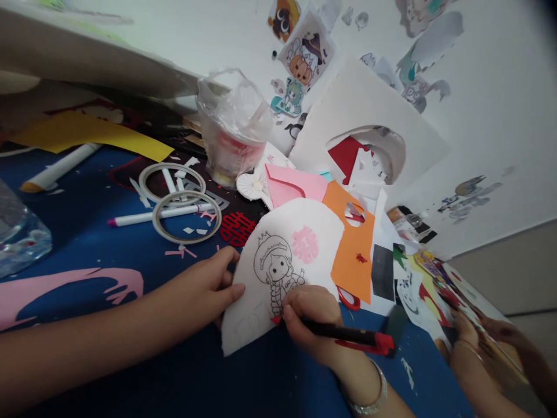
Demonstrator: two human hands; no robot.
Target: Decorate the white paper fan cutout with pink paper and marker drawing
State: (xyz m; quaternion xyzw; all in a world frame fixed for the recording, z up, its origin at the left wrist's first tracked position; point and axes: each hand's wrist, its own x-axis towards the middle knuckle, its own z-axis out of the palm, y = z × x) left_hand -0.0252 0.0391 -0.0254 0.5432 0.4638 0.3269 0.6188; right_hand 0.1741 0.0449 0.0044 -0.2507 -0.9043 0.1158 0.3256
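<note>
A rounded white sheet of paper (250,290) carries a black line drawing of a braided figure in a hat and a pink cut-out (306,244) beside it. My left hand (217,278) pinches the sheet's left edge, with the thumb on top and the other fingers partly hidden underneath. Lower on the drawing, my right hand (308,319) is closed round a black pen with red ends (348,335). The pen's red tip end meets the paper near the figure's braid. Faint pencil-like lines show at the sheet's lower left.
Two tape rings (187,232), a white marker (139,217) and paper scraps lie left. A bagged cup (232,128) stands behind. Orange paper (354,244) and red-handled scissors (349,299) are right of the sheet. Another person's hands (467,337) work at far right.
</note>
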